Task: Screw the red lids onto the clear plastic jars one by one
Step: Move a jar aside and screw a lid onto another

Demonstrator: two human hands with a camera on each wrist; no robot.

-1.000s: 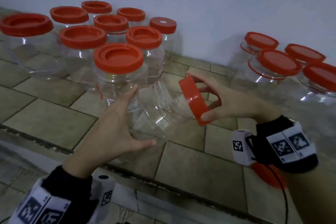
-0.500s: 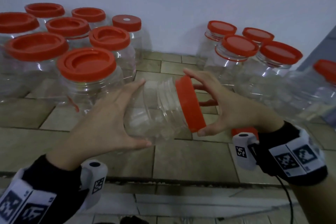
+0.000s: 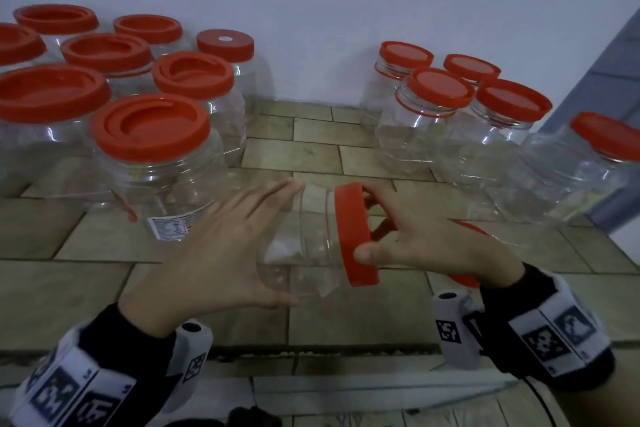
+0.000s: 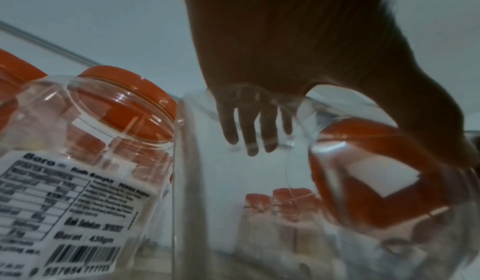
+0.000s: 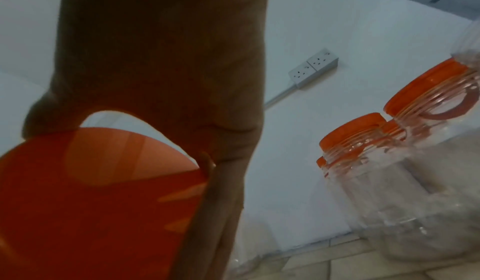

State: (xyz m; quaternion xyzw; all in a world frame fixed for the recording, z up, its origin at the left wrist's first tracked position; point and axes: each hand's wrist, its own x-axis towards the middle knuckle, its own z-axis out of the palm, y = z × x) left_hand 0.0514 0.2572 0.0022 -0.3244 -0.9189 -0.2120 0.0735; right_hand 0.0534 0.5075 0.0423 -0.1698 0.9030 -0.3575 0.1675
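A clear plastic jar (image 3: 304, 239) lies on its side in mid-air – mouth toward the right hand (image 3: 426, 239), whose fingers clamp its red screw lid (image 3: 353, 236); the left hand (image 3: 214, 253), fingers spread, cups its base.

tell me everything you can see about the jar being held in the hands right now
The held jar is clear, ribbed plastic, apparently empty, tipped on its side above the tiled surface. A red lid sits on its mouth, facing right. The left hand spans its body with spread fingers; the right hand grips the lid's rim. How far it is screwed on cannot be told.
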